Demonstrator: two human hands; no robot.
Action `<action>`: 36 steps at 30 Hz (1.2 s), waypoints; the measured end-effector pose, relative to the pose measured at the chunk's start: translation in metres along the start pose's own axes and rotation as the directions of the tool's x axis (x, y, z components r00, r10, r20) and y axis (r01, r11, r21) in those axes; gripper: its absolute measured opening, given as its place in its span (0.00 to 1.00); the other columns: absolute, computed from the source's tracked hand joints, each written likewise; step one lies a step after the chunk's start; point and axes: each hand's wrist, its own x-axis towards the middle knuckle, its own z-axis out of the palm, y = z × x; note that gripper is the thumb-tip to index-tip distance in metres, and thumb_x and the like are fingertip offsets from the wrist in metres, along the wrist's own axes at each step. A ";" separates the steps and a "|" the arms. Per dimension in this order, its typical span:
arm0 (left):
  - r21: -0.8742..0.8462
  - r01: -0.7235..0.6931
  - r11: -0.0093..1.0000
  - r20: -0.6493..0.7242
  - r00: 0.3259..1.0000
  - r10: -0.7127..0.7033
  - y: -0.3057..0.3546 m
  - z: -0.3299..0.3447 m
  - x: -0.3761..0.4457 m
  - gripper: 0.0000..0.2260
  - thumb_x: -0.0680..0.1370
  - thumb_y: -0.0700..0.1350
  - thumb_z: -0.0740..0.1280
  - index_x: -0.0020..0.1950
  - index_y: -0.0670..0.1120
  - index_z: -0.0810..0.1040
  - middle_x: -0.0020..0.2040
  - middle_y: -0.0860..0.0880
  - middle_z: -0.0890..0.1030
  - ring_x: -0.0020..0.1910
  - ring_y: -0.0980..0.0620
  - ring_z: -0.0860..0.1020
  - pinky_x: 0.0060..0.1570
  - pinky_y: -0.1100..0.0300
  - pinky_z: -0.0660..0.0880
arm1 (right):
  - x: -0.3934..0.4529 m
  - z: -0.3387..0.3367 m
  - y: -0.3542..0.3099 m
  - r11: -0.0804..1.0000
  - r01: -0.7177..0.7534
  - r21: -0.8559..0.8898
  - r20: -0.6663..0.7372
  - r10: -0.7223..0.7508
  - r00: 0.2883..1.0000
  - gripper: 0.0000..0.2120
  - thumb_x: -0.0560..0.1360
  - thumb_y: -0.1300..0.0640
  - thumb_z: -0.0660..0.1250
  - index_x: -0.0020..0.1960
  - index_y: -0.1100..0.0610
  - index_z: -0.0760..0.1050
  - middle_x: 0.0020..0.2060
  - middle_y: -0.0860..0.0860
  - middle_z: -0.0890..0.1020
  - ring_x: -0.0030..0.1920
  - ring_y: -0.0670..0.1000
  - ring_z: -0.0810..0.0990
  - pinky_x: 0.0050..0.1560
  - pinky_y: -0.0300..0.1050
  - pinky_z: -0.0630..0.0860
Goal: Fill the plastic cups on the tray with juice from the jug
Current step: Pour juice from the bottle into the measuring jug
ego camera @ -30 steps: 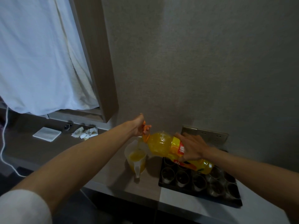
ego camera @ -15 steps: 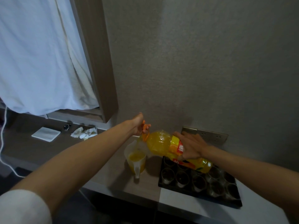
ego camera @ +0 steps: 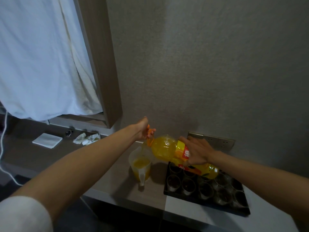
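Note:
A large orange juice bottle (ego camera: 164, 148) is tipped on its side with its neck over a clear plastic jug (ego camera: 140, 166). The jug stands on the counter and holds some orange juice. My left hand (ego camera: 143, 129) grips the orange carry handle at the bottle's neck. My right hand (ego camera: 196, 152) is wrapped over the bottle's labelled middle. Right of the jug, a black tray (ego camera: 240, 210) holds several clear plastic cups (ego camera: 188, 185), which look empty. The bottle's base hangs over the tray's back row.
A wall socket plate (ego camera: 219, 141) sits behind the tray. Farther left on the counter lie a folded white napkin (ego camera: 47, 140), crumpled tissues (ego camera: 87, 138) and a small dark object (ego camera: 68, 133). A white cable (ego camera: 3, 148) hangs at the far left under a white curtain.
The bottle has been raised slightly and tipped a bit more toward the jug; both hands keep their grip. The jug and tray have not moved.

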 end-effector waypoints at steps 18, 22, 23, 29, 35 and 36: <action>0.017 -0.013 1.000 0.008 1.000 0.013 -0.002 0.005 -0.007 0.19 0.87 0.53 0.46 0.42 0.44 0.63 0.41 0.41 0.74 0.31 0.52 0.67 0.21 0.64 0.62 | -0.005 -0.006 -0.002 1.000 0.004 -0.022 -0.002 -0.004 1.000 0.53 0.64 0.29 0.73 0.79 0.45 0.51 0.67 0.55 0.75 0.61 0.58 0.78 0.57 0.51 0.75; 0.025 -0.013 1.000 0.015 1.000 0.013 -0.003 0.003 -0.007 0.18 0.86 0.52 0.46 0.42 0.44 0.63 0.41 0.42 0.74 0.31 0.52 0.67 0.24 0.63 0.61 | -0.005 -0.006 -0.001 1.000 0.003 -0.024 0.003 -0.003 1.000 0.55 0.64 0.28 0.73 0.80 0.45 0.49 0.68 0.55 0.74 0.62 0.59 0.77 0.57 0.51 0.74; 0.026 -0.013 1.000 0.017 1.000 0.013 -0.003 0.002 -0.008 0.18 0.86 0.52 0.46 0.42 0.44 0.63 0.41 0.42 0.74 0.32 0.52 0.67 0.25 0.63 0.61 | -0.005 -0.007 -0.001 1.000 0.003 -0.028 -0.002 -0.003 1.000 0.55 0.64 0.28 0.73 0.80 0.45 0.50 0.68 0.55 0.74 0.61 0.59 0.78 0.56 0.50 0.74; 0.024 -0.028 0.999 0.013 1.000 0.028 0.000 0.003 -0.011 0.19 0.87 0.54 0.46 0.42 0.45 0.63 0.41 0.42 0.74 0.32 0.52 0.67 0.27 0.62 0.61 | -0.005 -0.008 -0.001 1.000 0.003 -0.016 -0.012 -0.003 1.000 0.54 0.63 0.29 0.73 0.79 0.45 0.51 0.66 0.55 0.75 0.61 0.59 0.78 0.56 0.51 0.75; 0.033 -0.033 0.999 -0.001 0.999 0.033 0.006 0.004 -0.011 0.20 0.87 0.55 0.46 0.43 0.44 0.63 0.42 0.41 0.74 0.32 0.52 0.67 0.26 0.62 0.61 | -0.005 -0.012 0.000 1.000 0.008 -0.013 -0.018 -0.008 1.000 0.53 0.65 0.29 0.73 0.79 0.45 0.51 0.65 0.55 0.75 0.60 0.59 0.78 0.58 0.53 0.76; 0.031 -0.033 0.999 -0.003 0.999 0.033 0.006 0.005 -0.011 0.20 0.87 0.55 0.45 0.43 0.44 0.63 0.42 0.41 0.74 0.32 0.52 0.67 0.26 0.62 0.61 | -0.004 -0.013 0.000 1.000 0.009 -0.012 -0.022 -0.010 1.000 0.52 0.64 0.29 0.73 0.79 0.45 0.52 0.65 0.55 0.76 0.60 0.59 0.78 0.57 0.52 0.76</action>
